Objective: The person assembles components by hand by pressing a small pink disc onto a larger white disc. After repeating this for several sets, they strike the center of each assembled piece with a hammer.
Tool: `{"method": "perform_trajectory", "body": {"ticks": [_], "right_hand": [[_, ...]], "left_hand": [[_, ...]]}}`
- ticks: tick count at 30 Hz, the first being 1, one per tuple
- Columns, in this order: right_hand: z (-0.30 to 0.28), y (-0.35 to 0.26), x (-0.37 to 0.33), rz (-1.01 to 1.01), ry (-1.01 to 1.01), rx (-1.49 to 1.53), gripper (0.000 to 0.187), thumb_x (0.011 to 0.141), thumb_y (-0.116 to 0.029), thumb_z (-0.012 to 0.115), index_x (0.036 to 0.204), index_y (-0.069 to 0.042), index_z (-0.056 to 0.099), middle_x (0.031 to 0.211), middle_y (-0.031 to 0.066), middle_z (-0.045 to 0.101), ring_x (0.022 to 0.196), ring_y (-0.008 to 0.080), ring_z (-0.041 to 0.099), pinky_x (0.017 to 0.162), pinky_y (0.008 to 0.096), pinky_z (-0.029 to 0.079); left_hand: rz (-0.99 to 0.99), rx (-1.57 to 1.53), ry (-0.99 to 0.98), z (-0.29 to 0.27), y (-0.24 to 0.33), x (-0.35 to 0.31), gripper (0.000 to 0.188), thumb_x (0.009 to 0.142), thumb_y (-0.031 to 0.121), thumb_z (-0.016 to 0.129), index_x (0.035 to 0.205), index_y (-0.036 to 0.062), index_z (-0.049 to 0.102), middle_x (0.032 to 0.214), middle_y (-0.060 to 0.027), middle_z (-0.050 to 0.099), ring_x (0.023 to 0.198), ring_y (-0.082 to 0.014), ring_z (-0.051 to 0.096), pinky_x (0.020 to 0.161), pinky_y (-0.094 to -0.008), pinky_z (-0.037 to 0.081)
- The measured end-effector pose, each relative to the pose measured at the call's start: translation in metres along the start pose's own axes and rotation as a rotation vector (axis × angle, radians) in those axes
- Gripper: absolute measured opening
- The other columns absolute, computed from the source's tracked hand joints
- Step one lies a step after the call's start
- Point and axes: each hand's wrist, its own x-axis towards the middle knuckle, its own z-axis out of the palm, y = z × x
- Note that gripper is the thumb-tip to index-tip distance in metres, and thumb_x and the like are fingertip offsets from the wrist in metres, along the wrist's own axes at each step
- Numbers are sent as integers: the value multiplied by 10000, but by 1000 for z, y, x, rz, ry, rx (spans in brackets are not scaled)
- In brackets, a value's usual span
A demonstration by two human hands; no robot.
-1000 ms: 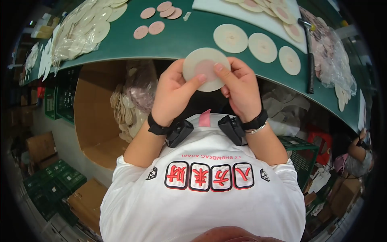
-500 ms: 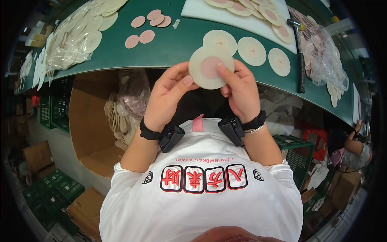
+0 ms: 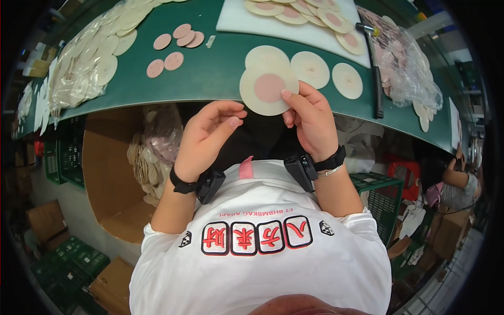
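Observation:
My right hand [image 3: 314, 116] pinches the right edge of a round cream disc [image 3: 269, 88] with a pink circle at its centre, thumb on top. The disc is held up at the table's near edge. Just left of it, my left hand [image 3: 212, 134] touches nothing, its fingers curved and the thumb apart from them. Behind the held disc a cream disc [image 3: 266, 54] lies partly hidden on the green table [image 3: 210, 68]. To its right are a second cream disc [image 3: 310, 70] and a third cream disc [image 3: 347, 81], each with small marks at the middle.
Small pink discs [image 3: 174, 61] lie left of centre. A hammer [image 3: 377, 84] rests by a white foam sheet [image 3: 231, 18] bearing pink-centred discs. Bagged cream discs [image 3: 84, 79] are at left, a clear bag [image 3: 409, 65] at right. Under the table stands a cardboard box [image 3: 107, 173].
My left hand has let go of the disc and moved left. My right hand keeps hold of the disc. The view has shifted slightly.

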Motion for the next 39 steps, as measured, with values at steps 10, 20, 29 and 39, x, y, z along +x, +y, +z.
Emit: {"method": "perform_trajectory", "body": {"ticks": [10, 20, 29, 39], "right_hand": [[-9, -2, 0, 87, -20, 215, 220, 994, -114, 619, 1190, -14, 638, 815, -21, 635, 541, 39, 468, 490, 206, 357], [-15, -9, -4, -35, -37, 110, 162, 986, -83, 633, 1133, -19, 651, 820, -17, 633, 542, 42, 463, 482, 204, 352], [-97, -96, 62, -607, 262, -531, 293, 974, -86, 647, 1234, 50, 642, 1122, 124, 715, 997, 167, 693, 874, 281, 541], [-123, -105, 135, -597, 348, -1295, 492, 885, -107, 583, 1364, -2, 544, 1333, 274, 588, 1249, 436, 572, 1051, 429, 467]], "left_hand": [[-16, 25, -36, 7, 1, 3, 275, 1010, 28, 589, 1278, -32, 594, 1194, -99, 663, 1138, -173, 634, 991, -316, 515], [15, 68, -12, 6, 9, -6, 259, 998, 5, 585, 1253, -38, 606, 1184, -108, 664, 1125, -176, 638, 976, -312, 518], [1285, 379, 309, -17, 85, -36, 394, 1022, 339, 513, 1161, 11, 684, 1096, -171, 628, 933, -270, 611, 810, -366, 513], [1909, 795, 513, 28, 169, -102, 459, 1052, 372, 500, 1423, 103, 527, 1483, -58, 525, 1404, -217, 448, 1167, -436, 332]]}}
